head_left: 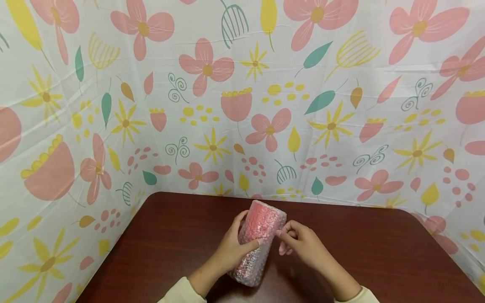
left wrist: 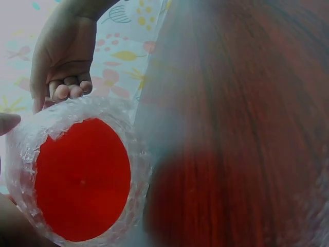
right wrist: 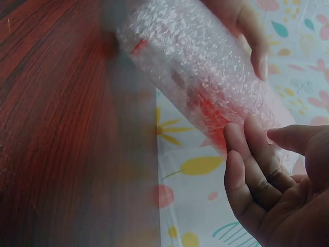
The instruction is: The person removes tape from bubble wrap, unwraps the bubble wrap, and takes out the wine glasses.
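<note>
A red cylinder wrapped in clear bubble wrap (head_left: 261, 223) stands tilted over the table, its top leaning right in the head view. My left hand (head_left: 232, 248) grips it from the left, thumb across the front and fingers round the far side. At the upper right edge of the wrap is my right hand (head_left: 301, 242), thumb and forefinger pinching the bubble wrap there, other fingers loosely curled. The left wrist view shows the cylinder's round red end (left wrist: 82, 180), ringed by the wrap. Silvery glare covers the lower part of the cylinder in the head view.
Beneath the hands lies a dark reddish-brown wooden table (head_left: 170, 227) with rounded far corners. A white cloth (head_left: 212, 139) printed with flowers and leaves hangs behind it and along the left side.
</note>
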A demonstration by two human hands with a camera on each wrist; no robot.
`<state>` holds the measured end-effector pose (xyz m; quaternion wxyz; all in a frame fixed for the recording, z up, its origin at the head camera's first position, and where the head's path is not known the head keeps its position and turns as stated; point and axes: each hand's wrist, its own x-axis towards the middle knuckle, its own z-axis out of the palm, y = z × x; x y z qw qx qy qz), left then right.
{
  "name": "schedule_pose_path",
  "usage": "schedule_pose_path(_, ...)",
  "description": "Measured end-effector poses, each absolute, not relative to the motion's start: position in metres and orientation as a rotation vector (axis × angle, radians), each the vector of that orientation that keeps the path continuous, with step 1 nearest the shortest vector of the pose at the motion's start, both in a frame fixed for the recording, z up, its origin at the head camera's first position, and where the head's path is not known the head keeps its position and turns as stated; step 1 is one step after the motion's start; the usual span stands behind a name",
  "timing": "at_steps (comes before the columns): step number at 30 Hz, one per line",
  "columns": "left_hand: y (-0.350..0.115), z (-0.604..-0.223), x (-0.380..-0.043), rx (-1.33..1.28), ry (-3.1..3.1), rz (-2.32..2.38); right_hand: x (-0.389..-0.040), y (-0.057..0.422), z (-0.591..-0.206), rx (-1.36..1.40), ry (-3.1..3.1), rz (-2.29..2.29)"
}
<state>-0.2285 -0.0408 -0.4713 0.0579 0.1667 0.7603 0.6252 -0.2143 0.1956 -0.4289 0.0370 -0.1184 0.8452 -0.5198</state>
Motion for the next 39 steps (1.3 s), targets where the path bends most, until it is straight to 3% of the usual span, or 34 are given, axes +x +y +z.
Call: schedule_pose_path(39,-0.0375,-0.4729,-0.2291,0.384,2.524,1.934,-0.2138,0.1971,-0.4296,-0.456,2.503,-1.592)
